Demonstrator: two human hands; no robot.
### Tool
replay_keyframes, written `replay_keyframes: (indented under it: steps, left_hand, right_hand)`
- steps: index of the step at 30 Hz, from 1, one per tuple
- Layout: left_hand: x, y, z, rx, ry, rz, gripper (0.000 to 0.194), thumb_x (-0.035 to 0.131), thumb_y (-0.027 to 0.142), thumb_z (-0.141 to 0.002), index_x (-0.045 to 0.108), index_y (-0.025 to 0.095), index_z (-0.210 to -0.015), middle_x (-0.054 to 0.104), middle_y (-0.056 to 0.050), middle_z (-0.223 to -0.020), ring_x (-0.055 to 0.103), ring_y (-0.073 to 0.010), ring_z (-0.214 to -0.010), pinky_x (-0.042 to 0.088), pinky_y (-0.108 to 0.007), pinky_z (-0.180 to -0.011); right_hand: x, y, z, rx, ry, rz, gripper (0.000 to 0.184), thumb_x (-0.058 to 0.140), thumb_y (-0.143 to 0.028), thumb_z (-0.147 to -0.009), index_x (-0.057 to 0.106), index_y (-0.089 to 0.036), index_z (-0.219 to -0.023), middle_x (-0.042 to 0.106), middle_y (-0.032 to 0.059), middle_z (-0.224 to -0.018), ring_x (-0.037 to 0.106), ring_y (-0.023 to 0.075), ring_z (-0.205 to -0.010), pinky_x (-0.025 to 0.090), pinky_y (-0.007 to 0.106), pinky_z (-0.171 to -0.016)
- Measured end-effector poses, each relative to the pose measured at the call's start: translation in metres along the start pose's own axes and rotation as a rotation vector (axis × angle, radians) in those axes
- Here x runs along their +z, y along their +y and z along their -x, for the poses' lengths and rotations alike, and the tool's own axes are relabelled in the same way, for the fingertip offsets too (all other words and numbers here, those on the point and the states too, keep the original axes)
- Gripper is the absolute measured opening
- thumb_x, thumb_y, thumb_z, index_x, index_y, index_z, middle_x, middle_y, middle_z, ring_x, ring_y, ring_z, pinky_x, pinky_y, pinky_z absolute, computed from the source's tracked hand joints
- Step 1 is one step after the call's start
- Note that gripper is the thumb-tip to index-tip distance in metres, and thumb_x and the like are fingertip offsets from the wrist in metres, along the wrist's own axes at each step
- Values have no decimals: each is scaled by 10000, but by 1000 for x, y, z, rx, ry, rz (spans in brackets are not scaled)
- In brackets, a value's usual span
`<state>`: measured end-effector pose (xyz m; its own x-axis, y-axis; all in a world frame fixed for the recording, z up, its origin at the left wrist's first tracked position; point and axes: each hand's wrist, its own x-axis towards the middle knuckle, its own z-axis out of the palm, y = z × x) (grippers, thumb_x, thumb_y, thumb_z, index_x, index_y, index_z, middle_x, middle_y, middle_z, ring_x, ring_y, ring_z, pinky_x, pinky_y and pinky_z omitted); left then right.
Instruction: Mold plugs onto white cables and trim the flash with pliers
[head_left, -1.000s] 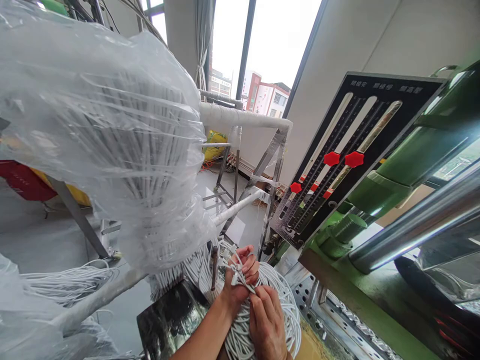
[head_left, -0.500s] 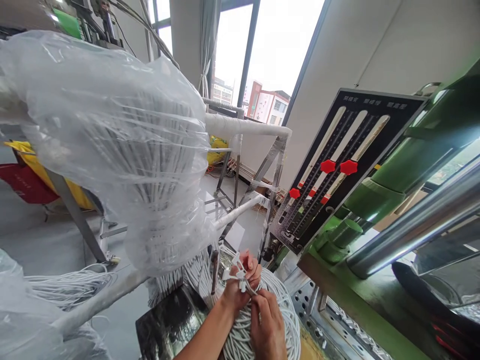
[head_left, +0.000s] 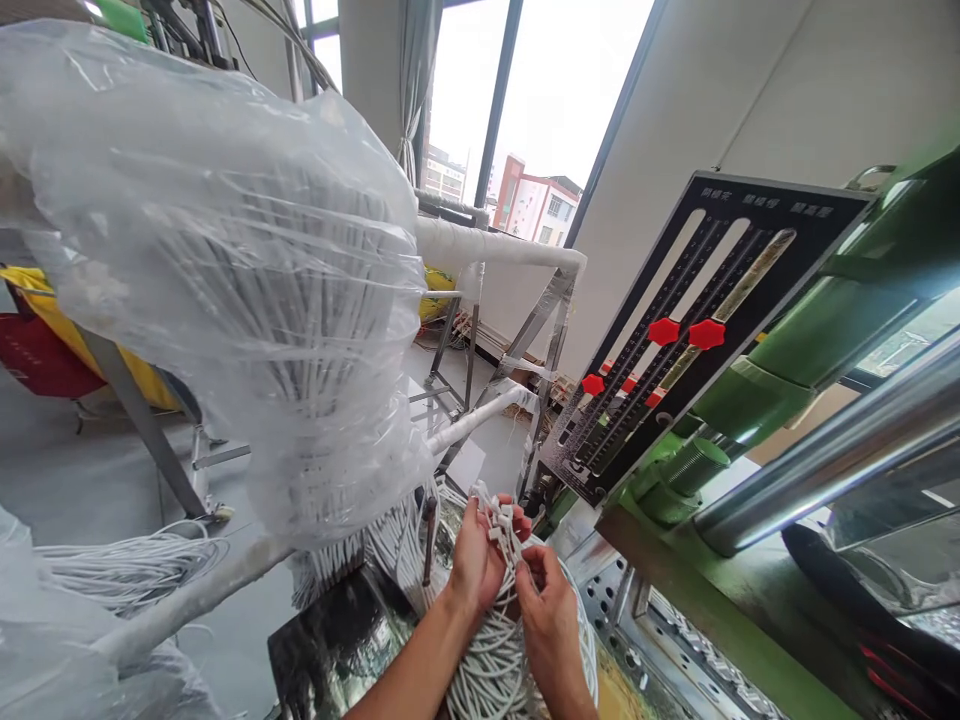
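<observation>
Full-height windows [head_left: 555, 100] with a grey curtain [head_left: 412, 80] look out on a red-and-white building [head_left: 536, 205]. On the right stands a green moulding machine [head_left: 817, 340] with a chrome tie bar [head_left: 832, 450] running across it. Mounted on the machine, a black scale panel [head_left: 720, 330] carries three slots, graduated markings and three red star knobs [head_left: 664, 331]. Three headings in Chinese characters run along its top edge, too small and slanted to read with confidence. On the left, a large bundle of white cables hangs wrapped in clear plastic sheeting [head_left: 225, 280], beside a steel stand with white-wrapped pipes [head_left: 487, 240].

Lower down, a coil of white cable [head_left: 495, 660] lies at the bottom centre, between a dark reflective sheet [head_left: 330, 640] and a perforated steel plate [head_left: 622, 590]. Its ends rise in a bunch tipped with small white plastic pieces [head_left: 501, 525]. The person's left hand [head_left: 476, 565] is cupped and clamped around that bunch from one side. The right hand [head_left: 551, 610] is curled closed on the strands just below the tips, and the two hands nearly touch.
</observation>
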<state>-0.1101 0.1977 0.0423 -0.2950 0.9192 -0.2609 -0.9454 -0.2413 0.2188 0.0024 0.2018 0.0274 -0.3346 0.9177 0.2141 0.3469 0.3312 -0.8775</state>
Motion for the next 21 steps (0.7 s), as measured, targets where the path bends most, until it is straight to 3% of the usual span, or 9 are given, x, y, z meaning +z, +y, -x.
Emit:
replay_keyframes:
  steps: [3, 7, 10, 16, 21]
  left_hand:
    - [4, 1, 4, -36, -87, 47, 355, 559, 399, -858, 617, 121, -1070, 695, -128, -914, 685, -233, -817, 571, -348, -699]
    - [6, -3, 7, -13, -213, 0, 477, 676, 106, -673, 596, 176, -1137, 680, -102, -1130, 653, -246, -1036, 541, -345, -865]
    - [6, -10, 7, 64, -187, -151, 633, 723, 4, -614, 581, 218, -1192, 660, -68, -1209, 619, -218, -1116, 511, -278, -900]
    - [5, -17, 2, 179, -129, -299, 823, 847, 96, -596, 488, 235, -1324, 689, -91, -1142, 665, -221, -1021, 522, -253, -804]
    - [3, -17, -1, 259, -76, -377, 897, 867, 104, -566, 457, 211, -1357, 720, -81, -1027, 692, -205, -925, 526, -264, -796]
  right_hand:
    - [-7, -6, -14, 187, -21, -198, 169, 572, -360, -776, 590, -199, -824, 631, 0, -707, 582, 164, -636, 464, 272, -601]
    - [-11, -4, -25, 266, -23, -271, 207, 580, -378, -754, 589, -180, -811, 523, -49, -562, 463, 118, -481, 362, 238, -470]
    - [-13, -4, -28, 313, -31, -326, 246, 599, -401, -742, 590, -166, -812, 493, -61, -532, 413, 98, -452, 319, 228, -455]
    - [-16, -9, -28, 352, -54, -381, 278, 620, -399, -722, 601, -150, -844, 511, -62, -537, 418, 91, -443, 320, 219, -453]
    - [-15, -7, -31, 303, -65, -329, 238, 568, -362, -771, 611, -152, -874, 540, -49, -523, 471, 111, -442, 377, 226, -447]
